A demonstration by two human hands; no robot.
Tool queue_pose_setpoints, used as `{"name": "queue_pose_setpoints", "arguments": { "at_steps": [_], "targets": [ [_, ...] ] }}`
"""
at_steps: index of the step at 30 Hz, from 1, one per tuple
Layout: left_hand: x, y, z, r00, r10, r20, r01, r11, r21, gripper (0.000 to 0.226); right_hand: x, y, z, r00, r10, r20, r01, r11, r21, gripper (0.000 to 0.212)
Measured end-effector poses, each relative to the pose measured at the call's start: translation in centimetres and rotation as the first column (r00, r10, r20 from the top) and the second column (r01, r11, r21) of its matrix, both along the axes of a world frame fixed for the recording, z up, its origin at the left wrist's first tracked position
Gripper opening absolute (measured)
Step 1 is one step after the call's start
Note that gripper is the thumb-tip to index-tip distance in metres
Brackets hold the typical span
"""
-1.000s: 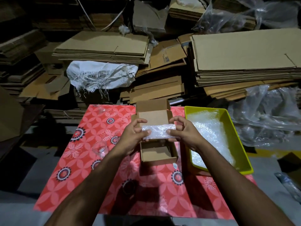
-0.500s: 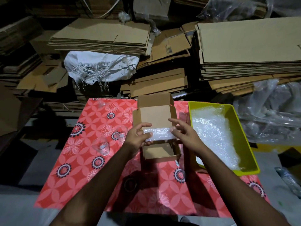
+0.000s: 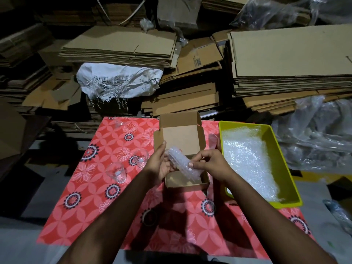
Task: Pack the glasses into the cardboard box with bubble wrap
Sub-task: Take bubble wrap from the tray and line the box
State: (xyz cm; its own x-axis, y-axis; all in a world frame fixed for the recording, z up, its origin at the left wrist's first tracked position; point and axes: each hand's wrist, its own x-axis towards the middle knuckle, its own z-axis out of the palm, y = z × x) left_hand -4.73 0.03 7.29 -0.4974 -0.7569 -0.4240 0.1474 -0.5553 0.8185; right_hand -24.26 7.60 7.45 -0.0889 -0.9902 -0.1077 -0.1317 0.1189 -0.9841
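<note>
A small open cardboard box (image 3: 182, 138) stands on the red flowered cloth (image 3: 95, 197), its lid flap raised at the back. Over the box's opening both hands hold a bundle of bubble wrap (image 3: 179, 161), tilted with its right end dipping into the box. My left hand (image 3: 159, 161) grips its upper left end. My right hand (image 3: 207, 163) pinches its lower right part. What the wrap holds is hidden. Two clear glasses (image 3: 116, 172) (image 3: 141, 159) stand on the cloth left of the box, and a third glass (image 3: 213, 139) stands right of it.
A yellow-green tray (image 3: 276, 149) of bubble wrap sheets sits right of the box. Another small clear glass (image 3: 118, 123) stands at the cloth's far left edge. Stacks of flat cardboard (image 3: 122, 46), a white sack (image 3: 118, 80) and plastic bags (image 3: 320, 130) crowd the background.
The bubble wrap bundle was level between both hands; now it is tilted, its right end lowered into the box. The camera view shifted downward slightly.
</note>
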Motion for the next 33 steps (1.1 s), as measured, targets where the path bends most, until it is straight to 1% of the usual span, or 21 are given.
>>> {"name": "queue_pose_setpoints", "arguments": {
  "at_steps": [2,3,5,6,7,10,12,13,14,15,16,17,18,19,20,21,23,25,28,29,33],
  "targets": [
    [-0.1,0.7,-0.1,0.999,0.000,-0.039,0.000,1.000,-0.012,0.060,0.6,0.3,0.5,0.982,-0.092,0.165,0.078,0.993,0.087,0.013],
    [-0.2,1.1,0.0,0.997,-0.025,-0.077,0.023,1.000,-0.020,0.058,0.8,0.3,0.6,0.964,-0.139,0.227,0.108,0.984,0.144,0.015],
    [-0.6,2.1,0.2,0.988,-0.060,-0.142,0.059,0.998,-0.012,0.043,0.8,0.4,0.5,0.915,-0.222,0.337,0.144,0.959,0.243,0.017],
    [-0.7,2.3,0.1,0.990,-0.049,-0.131,0.047,0.999,-0.016,0.033,0.7,0.4,0.4,0.891,-0.256,0.374,0.159,0.949,0.271,0.018],
    [-0.7,2.3,0.0,0.996,-0.016,-0.092,0.013,0.999,-0.036,0.028,0.4,0.4,0.2,0.880,-0.286,0.378,0.183,0.941,0.285,0.017],
    [-0.4,2.3,-0.8,0.999,0.042,0.031,-0.038,0.993,-0.108,0.036,-0.5,0.9,0.0,0.892,-0.329,0.310,0.250,0.931,0.267,0.018],
    [-0.1,2.5,-1.2,0.995,0.065,0.074,-0.054,0.988,-0.142,0.035,-0.7,1.6,0.0,0.921,-0.312,0.232,0.267,0.942,0.206,0.023],
    [-0.1,2.6,-1.2,0.994,0.075,0.081,-0.062,0.986,-0.154,0.033,-0.7,2.0,0.0,0.950,-0.290,0.114,0.276,0.952,0.130,0.028],
    [-0.2,2.8,-1.1,0.993,0.092,0.080,-0.077,0.983,-0.169,0.032,-0.6,2.2,-0.1,0.958,-0.280,-0.068,0.282,0.959,0.027,0.032],
    [-0.2,2.9,-1.0,0.991,0.114,0.073,-0.098,0.976,-0.194,0.030,-0.6,2.2,-0.3,0.927,-0.276,-0.253,0.264,0.961,-0.080,0.032],
    [-0.3,3.1,-1.1,0.990,0.124,0.062,-0.109,0.970,-0.216,0.029,-0.3,2.2,-0.4,0.884,-0.273,-0.381,0.217,0.959,-0.184,0.027],
    [-0.5,3.3,-1.0,0.991,0.123,0.061,-0.106,0.968,-0.226,0.025,0.2,2.1,-0.3,0.859,-0.256,-0.443,0.163,0.957,-0.238,0.018],
    [-0.6,3.6,-0.7,0.992,0.107,0.064,-0.088,0.966,-0.244,0.020,0.8,2.2,-0.1,0.867,-0.226,-0.444,0.122,0.960,-0.250,0.011],
    [-0.7,3.9,-0.4,0.994,0.085,0.066,-0.064,0.961,-0.271,0.016,1.6,2.3,0.1,0.888,-0.182,-0.422,0.093,0.970,-0.224,0.015],
    [-0.8,4.2,-0.3,0.996,0.059,0.065,-0.037,0.955,-0.293,0.018,2.2,2.4,0.1,0.907,-0.148,-0.395,0.082,0.980,-0.180,0.023],
    [-0.9,4.5,-0.2,0.998,0.042,0.042,-0.028,0.957,-0.289,0.019,2.8,2.5,0.2,0.917,-0.139,-0.374,0.089,0.985,-0.146,0.028],
    [-0.8,4.5,0.0,0.999,0.043,0.007,-0.040,0.965,-0.258,0.007,3.4,2.6,0.4,0.934,-0.185,-0.306,0.162,0.982,-0.097,0.034],
    [-0.7,4.5,0.0,0.997,0.065,-0.030,-0.069,0.977,-0.203,0.023,3.6,2.6,0.6,0.952,-0.225,-0.206,0.221,0.974,-0.043,0.036],
    [-0.6,4.9,0.0,0.997,0.059,-0.046,-0.066,0.982,-0.176,0.029,3.8,2.4,0.6,0.959,-0.230,-0.165,0.229,0.973,-0.022,0.028],
    [-0.6,5.0,-0.1,0.997,0.059,-0.052,-0.067,0.982,-0.174,0.030,3.8,2.3,0.6,0.962,-0.226,-0.155,0.224,0.974,-0.027,0.028],
    [-0.3,5.1,-0.7,0.993,0.067,-0.094,-0.080,0.985,-0.150,0.034,3.6,2.5,0.5,0.985,-0.117,-0.125,0.110,0.992,-0.059,0.048]
  ]
}}
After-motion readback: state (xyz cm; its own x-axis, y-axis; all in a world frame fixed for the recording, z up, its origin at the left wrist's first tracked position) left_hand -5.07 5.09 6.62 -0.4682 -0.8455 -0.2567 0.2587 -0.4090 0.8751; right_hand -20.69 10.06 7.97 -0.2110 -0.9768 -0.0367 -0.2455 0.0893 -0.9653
